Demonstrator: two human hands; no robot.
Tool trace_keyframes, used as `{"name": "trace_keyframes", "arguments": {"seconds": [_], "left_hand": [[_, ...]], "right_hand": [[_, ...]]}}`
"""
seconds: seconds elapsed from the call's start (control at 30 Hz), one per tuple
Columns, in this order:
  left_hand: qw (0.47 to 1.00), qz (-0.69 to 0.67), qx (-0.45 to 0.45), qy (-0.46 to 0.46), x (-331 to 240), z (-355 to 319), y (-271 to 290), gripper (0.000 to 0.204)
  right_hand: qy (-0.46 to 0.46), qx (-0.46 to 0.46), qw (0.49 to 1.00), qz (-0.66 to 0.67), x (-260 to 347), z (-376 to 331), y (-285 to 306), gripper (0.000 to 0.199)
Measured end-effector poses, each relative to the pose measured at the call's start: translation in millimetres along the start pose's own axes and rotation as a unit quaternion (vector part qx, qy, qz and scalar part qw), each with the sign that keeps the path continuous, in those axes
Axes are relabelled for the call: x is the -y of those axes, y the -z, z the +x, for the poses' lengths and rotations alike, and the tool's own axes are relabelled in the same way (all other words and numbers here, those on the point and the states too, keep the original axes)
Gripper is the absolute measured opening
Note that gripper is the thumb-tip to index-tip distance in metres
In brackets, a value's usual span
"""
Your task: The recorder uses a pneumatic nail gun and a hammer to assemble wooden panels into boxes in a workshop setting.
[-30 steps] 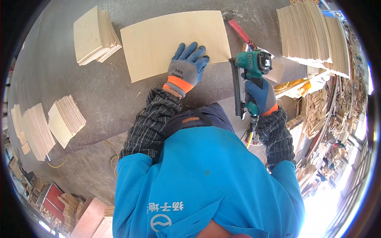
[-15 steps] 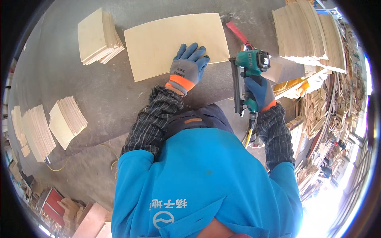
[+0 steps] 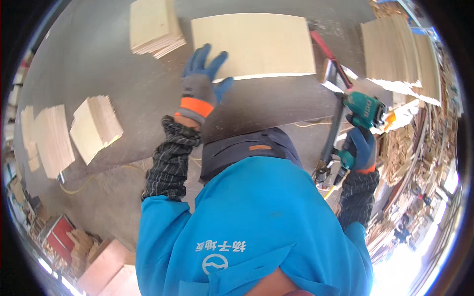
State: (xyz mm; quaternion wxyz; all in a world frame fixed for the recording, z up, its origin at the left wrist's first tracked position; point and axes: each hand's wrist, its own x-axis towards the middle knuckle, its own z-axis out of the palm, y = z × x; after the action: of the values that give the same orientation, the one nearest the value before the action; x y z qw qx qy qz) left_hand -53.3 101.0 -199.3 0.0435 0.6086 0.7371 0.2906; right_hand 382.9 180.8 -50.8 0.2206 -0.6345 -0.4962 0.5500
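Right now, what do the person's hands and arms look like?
The left hand and right hand wear grey gloves with blue fingers and bright orange wrist bands. Dark, wrinkly sleeve covers with thin pale stripes wrap the forearms. Above those are bright blue shirt sleeves.

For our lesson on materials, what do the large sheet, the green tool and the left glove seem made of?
Large sheet: probably plywood or veneer, smooth, seemingly unvarnished; its tan face shows no gloss.
Green tool: housing perhaps painted metal or plastic; smooth, evenly coloured.
Left glove: likely matt knit fabric with rubbery coating; grey back, blue fingers.
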Motion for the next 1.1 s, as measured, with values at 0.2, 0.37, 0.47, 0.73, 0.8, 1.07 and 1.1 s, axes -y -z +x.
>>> {"name": "trace_keyframes", "arguments": {"seconds": [0.2, 0.37, 0.47, 0.73, 0.8, 1.07, 1.1], "left_hand": [[0.979, -0.151, 0.072, 0.114, 67.1, -44.3, 0.5, 0.063], [0.969, -0.197, 0.062, 0.133, 57.8, -46.7, -10.3, 0.055], [0.970, -0.213, 0.036, 0.112, 53.4, -48.9, -19.9, 0.053], [0.971, -0.205, 0.077, 0.099, 58.2, -38.3, -16.3, 0.057], [0.969, -0.206, 0.082, 0.111, 59.0, -39.8, -17.4, 0.057], [0.968, -0.216, 0.084, 0.095, 62.9, -42.6, -19.1, 0.055], [0.974, -0.203, 0.070, 0.072, 63.7, -43.0, -18.8, 0.056]], "right_hand": [[-0.013, 0.017, 1.000, -0.016, -2.4, -7.5, -33.4, 0.047], [0.005, 0.052, 0.996, -0.073, 19.3, -6.0, -77.4, 0.039], [-0.013, 0.097, 0.993, -0.070, 32.6, -6.5, -105.8, 0.036], [-0.003, 0.219, 0.969, -0.119, 63.2, 3.4, -191.7, 0.047], [0.008, 0.240, 0.961, -0.134, 72.1, 5.7, -208.7, 0.043], [-0.002, 0.271, 0.954, -0.130, 55.9, 20.2, -248.7, 0.040], [-0.004, 0.273, 0.953, -0.131, 54.6, 20.1, -251.7, 0.039]]}}
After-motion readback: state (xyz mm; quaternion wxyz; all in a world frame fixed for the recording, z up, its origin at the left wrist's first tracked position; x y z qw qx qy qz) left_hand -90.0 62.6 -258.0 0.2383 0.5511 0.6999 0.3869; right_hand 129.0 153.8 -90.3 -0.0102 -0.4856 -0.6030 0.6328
